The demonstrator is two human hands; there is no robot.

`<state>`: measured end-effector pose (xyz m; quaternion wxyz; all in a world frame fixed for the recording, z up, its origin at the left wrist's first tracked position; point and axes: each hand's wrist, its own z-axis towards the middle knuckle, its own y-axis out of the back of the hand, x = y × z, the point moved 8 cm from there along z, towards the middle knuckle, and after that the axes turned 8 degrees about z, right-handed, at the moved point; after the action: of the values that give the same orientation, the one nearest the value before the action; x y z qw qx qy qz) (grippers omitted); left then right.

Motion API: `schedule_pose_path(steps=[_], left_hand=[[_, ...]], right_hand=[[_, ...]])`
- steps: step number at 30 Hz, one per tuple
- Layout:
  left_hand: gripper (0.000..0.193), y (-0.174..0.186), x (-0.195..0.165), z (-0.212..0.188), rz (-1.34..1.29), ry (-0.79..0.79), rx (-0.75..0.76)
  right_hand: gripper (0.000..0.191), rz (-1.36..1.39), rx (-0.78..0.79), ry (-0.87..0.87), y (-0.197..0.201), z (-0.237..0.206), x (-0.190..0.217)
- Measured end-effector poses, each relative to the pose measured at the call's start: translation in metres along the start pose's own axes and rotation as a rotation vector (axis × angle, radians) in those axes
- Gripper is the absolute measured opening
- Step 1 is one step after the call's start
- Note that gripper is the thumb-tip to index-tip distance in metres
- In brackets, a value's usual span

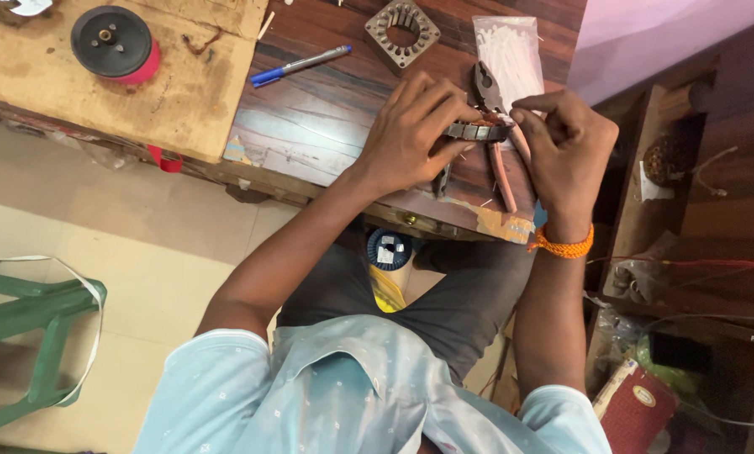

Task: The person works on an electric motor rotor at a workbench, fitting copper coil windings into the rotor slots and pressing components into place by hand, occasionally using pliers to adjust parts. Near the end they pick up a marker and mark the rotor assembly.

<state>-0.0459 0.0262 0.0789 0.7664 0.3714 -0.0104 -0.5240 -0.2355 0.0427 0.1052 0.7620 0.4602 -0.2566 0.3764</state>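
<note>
Hands meet over the table edge (326, 181): left hand (411, 134) and right hand (566, 155) both curl shut on a metal motor ring (478, 131) lying above pink-handled pliers (496, 143), apparently mid-fitting; any next adjustment needs a steady grip.

left hand (411, 134) curled, right hand (566, 155) pinching

A small repair workshop: a worn wooden workbench (326, 126) carries pliers (493, 126), a square metal stator core (402, 32), a bag of white cable ties (509, 52), a blue pen (300, 65) and a black spool (112, 40) on a scarred board (184, 101). Wires and clutter crowd shelves (688, 210) alongside; a green plastic stool (32, 328) stands on the tiled floor (142, 252).
</note>
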Motion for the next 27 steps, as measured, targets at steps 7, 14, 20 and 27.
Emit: schedule_pose_path(steps=[7,14,20,27], left_hand=[[0.04,0.0,0.001,-0.001,-0.014,0.042,-0.045],[0.039,0.002,-0.001,0.002,-0.011,0.033,0.029],[0.042,-0.026,0.043,0.014,-0.386,0.381,0.157],[0.09,-0.07,0.063,0.028,-1.164,0.443,0.379]], right_hand=[[0.016,-0.117,0.049,0.069,-0.001,0.002,-0.001],[0.012,-0.043,0.085,0.044,-0.025,0.023,0.001],[0.01,-0.009,0.085,0.035,-0.031,0.026,0.001],[0.029,-0.128,-0.057,0.035,-0.02,0.026,0.0]])
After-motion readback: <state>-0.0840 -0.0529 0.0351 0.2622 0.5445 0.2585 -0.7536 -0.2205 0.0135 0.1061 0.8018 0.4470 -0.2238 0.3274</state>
